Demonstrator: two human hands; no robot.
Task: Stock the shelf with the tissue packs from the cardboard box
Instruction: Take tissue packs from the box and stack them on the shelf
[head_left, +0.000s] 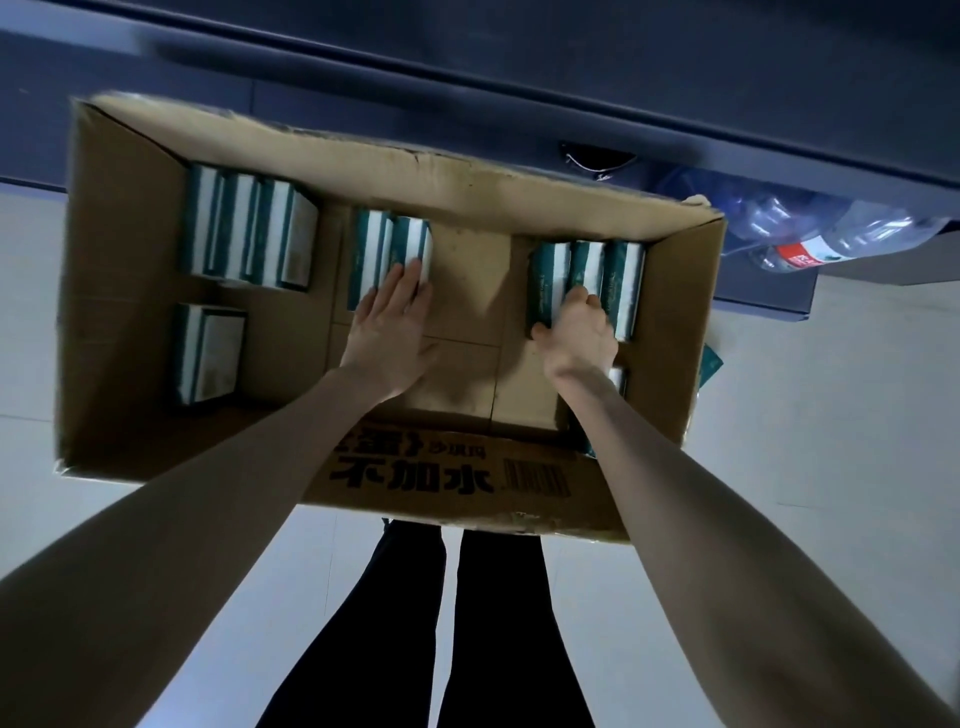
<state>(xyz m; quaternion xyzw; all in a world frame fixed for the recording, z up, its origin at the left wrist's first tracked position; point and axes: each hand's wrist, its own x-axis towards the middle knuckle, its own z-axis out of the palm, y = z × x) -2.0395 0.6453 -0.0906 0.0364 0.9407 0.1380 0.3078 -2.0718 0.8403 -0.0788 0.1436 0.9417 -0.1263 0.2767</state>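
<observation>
2 hands in the cardboard box (119, 312), I see: left hand (387, 335) lies flat, fingers straight, on the middle tissue packs (387, 244); right hand (579, 335) curls round, seemingly, 2 right-hand packs (589, 265).

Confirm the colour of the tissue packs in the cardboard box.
The tissue packs are teal-green with white bands; best in head view.
</observation>
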